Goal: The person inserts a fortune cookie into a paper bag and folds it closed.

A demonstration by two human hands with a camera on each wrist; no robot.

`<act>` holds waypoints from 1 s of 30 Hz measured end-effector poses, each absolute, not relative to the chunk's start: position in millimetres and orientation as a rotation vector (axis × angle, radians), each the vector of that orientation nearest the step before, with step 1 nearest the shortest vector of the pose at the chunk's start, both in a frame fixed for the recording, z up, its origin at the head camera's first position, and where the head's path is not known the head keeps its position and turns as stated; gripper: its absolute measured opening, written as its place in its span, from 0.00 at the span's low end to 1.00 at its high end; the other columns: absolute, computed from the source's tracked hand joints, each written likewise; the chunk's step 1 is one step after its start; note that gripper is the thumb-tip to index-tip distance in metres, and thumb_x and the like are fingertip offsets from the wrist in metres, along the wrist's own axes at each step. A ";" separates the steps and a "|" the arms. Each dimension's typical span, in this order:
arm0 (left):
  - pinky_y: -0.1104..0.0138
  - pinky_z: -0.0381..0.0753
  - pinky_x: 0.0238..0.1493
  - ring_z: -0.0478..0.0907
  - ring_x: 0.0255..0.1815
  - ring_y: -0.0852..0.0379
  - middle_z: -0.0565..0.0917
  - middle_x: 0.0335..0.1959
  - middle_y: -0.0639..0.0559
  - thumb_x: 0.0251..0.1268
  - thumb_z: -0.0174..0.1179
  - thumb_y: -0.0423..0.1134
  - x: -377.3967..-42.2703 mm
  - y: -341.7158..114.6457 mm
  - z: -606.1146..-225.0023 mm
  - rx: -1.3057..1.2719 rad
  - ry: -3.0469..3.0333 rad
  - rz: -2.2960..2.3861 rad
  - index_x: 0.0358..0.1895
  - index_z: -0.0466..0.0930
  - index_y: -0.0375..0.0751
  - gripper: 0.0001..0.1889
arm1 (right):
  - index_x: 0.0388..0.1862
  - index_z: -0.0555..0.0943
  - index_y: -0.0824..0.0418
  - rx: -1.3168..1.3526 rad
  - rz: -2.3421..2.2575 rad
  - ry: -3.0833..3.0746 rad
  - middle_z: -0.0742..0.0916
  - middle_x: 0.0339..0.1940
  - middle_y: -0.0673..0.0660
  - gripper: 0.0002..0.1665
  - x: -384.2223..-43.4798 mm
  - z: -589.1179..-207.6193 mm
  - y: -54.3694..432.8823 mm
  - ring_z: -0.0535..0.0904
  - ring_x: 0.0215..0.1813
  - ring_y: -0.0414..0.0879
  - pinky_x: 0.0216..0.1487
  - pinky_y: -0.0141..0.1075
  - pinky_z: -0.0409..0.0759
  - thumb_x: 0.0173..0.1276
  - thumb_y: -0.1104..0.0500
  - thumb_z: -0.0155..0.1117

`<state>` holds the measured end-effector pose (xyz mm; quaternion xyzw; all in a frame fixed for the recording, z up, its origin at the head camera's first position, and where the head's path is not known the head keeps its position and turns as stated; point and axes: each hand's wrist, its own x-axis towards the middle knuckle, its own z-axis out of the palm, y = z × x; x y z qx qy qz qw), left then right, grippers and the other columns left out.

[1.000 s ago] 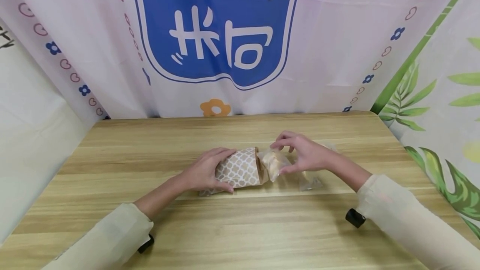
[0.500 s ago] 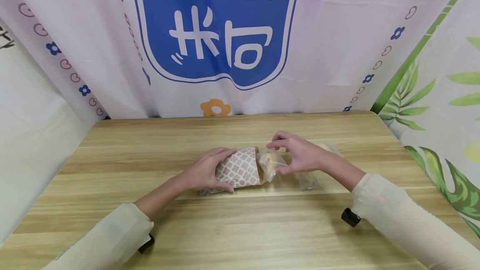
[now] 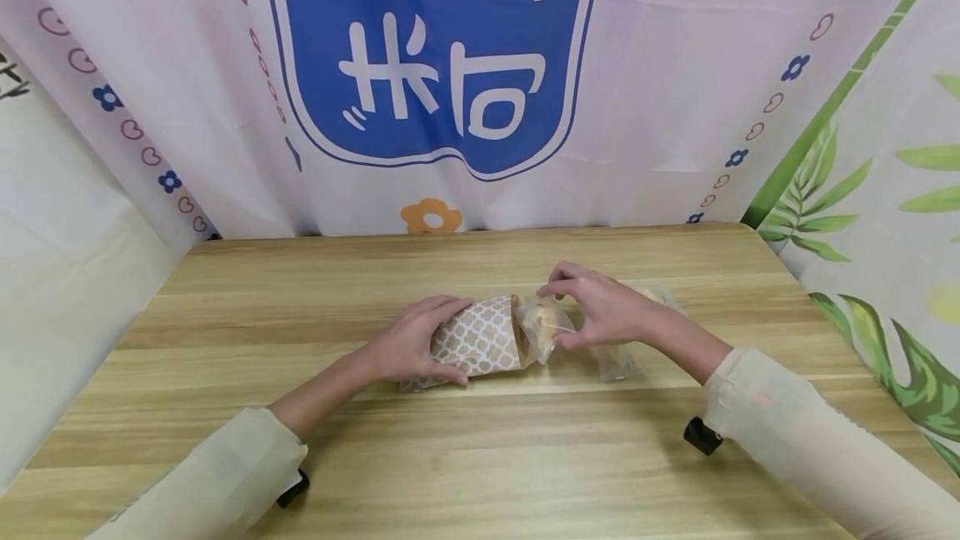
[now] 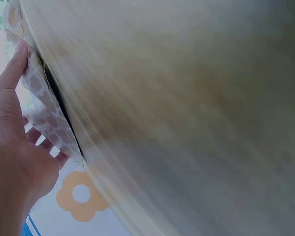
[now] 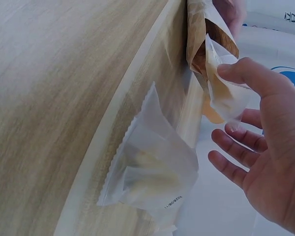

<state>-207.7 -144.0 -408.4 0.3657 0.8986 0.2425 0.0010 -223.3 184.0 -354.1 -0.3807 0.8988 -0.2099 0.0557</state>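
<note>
A brown paper bag (image 3: 480,336) with a white lattice pattern lies on its side, its mouth facing right in the head view. My left hand (image 3: 408,347) grips it from the left, thumb on the near side and fingers over the far side. My right hand (image 3: 606,308) holds a clear plastic packet (image 3: 543,325) with a pale yellow food piece inside. In the right wrist view, the thumb presses this packet (image 5: 223,93) at the bag's open mouth (image 5: 199,54); its far tip reaches the opening. The food's exact kind is unclear through the film.
Another clear packet (image 5: 152,172) with pale food lies near my right wrist, partly hidden by the forearm in the head view. A clear plastic edge (image 3: 422,385) shows below my left hand. The wooden table (image 3: 480,457) ends at a printed curtain (image 3: 645,107).
Over the last second my right hand has shifted slightly left with the packet, closer to the bag's mouth. My left hand and the bag stay nearly still.
</note>
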 end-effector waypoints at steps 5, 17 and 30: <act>0.45 0.74 0.71 0.74 0.69 0.40 0.75 0.70 0.39 0.43 0.82 0.63 -207.6 -144.0 -408.2 1.145 2.817 0.772 0.77 0.65 0.32 0.60 | 0.64 0.81 0.68 -1.141 -0.629 2.759 0.81 0.54 0.57 0.38 -224.4 -355.7 183.6 0.79 0.49 0.51 0.49 0.42 0.82 0.56 0.52 0.80; 0.43 0.71 0.72 0.72 0.72 0.39 0.74 0.71 0.38 0.48 0.80 0.59 -205.0 -144.4 -408.8 1.095 2.792 0.865 0.77 0.65 0.34 0.55 | 0.65 0.80 0.68 -1.076 -0.607 2.779 0.81 0.57 0.60 0.40 -222.0 -357.9 178.8 0.81 0.51 0.51 0.52 0.45 0.85 0.58 0.50 0.81; 0.38 0.63 0.75 0.64 0.77 0.36 0.68 0.76 0.36 0.56 0.74 0.59 -201.9 -145.3 -405.2 1.052 2.755 0.809 0.80 0.61 0.35 0.53 | 0.66 0.80 0.69 -1.050 -0.599 2.799 0.80 0.57 0.60 0.41 -221.4 -359.4 173.1 0.80 0.50 0.50 0.51 0.44 0.84 0.58 0.50 0.81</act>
